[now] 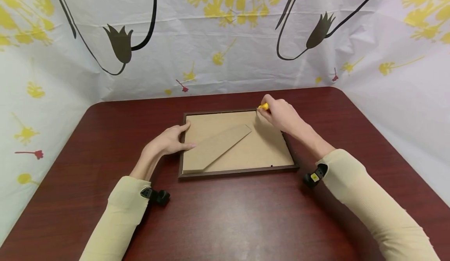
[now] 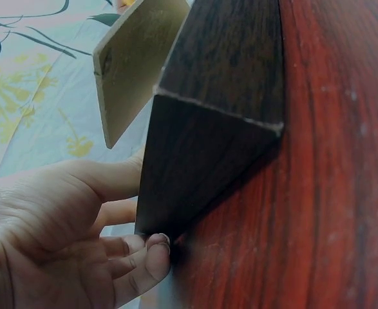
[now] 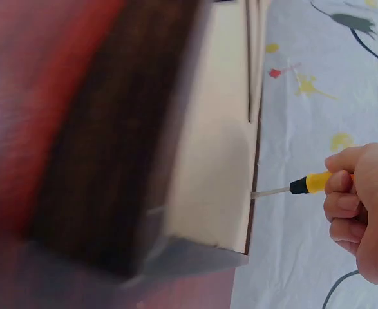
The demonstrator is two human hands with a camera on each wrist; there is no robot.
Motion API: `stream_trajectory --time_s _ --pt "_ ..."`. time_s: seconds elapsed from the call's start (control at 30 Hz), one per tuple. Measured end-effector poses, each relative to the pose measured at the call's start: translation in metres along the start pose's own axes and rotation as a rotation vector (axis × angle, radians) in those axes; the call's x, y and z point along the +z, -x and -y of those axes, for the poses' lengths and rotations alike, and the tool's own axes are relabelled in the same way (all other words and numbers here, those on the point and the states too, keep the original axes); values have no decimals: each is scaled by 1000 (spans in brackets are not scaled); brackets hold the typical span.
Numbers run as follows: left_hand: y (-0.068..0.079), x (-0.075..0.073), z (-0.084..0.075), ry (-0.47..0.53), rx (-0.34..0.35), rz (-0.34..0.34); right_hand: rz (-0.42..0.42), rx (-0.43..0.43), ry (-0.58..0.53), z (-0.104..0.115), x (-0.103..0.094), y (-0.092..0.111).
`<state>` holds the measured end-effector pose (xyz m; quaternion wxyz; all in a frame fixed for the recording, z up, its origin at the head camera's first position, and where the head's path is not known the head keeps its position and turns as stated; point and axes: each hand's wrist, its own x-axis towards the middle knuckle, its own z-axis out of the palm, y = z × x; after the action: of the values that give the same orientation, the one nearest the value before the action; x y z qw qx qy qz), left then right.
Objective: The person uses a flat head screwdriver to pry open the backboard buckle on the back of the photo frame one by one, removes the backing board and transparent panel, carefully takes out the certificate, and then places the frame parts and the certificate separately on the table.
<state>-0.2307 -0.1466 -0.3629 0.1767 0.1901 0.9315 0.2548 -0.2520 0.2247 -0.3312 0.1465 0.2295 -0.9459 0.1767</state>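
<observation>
A picture frame (image 1: 239, 172) with a dark brown rim lies face down, its tan backing board (image 1: 260, 151) upward. An easel-back stand (image 1: 214, 145) slants across the board; in the left wrist view it stands off from the frame. My left hand (image 1: 168, 140) grips the frame's left side, thumb and index finger reaching over the rim, other fingers curled at its outer side. My right hand (image 1: 283, 114) holds a screwdriver (image 3: 316, 183) by its yellow and black handle. In the right wrist view its metal tip touches the seam between board and rim, near the far right corner.
The frame lies on a dark red-brown wooden table (image 1: 232, 214) with rounded far corners. A white sheet (image 1: 225, 38) with printed flowers hangs behind and along both sides. Black wrist cameras (image 1: 159, 197) are strapped over both cream sleeves (image 1: 369, 198).
</observation>
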Motion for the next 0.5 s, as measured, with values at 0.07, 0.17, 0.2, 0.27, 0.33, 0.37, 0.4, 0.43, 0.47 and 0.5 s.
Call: stream_trajectory --time_s 0.07,0.17,0.2,0.27,0.33,0.37,0.4,0.43,0.47,0.5 --pt "0 0 1 5 -3 3 14 37 -39 -1 -2 -8" --pt "1 0 1 5 0 0 48 85 -96 -4 -5 -22" --pt "1 -1 1 5 1 -2 62 96 -112 -5 -6 -27" --pt "2 -1 0 -3 0 -6 84 111 -138 -8 -7 -36" --pt "2 -2 0 -9 -1 -8 110 130 -160 -11 -8 -45" --pt "1 -2 0 -12 2 -8 118 141 -167 -13 -9 -49" --pt "1 -2 0 -12 3 -9 128 153 -177 -15 -10 -53" --pt "1 -1 0 -14 4 -8 137 163 -186 -17 -10 -56" --pt "1 -1 0 -14 7 -8 150 176 -197 -19 -11 -60" --pt "1 -1 0 -14 7 -10 162 190 -205 -22 -12 -62"
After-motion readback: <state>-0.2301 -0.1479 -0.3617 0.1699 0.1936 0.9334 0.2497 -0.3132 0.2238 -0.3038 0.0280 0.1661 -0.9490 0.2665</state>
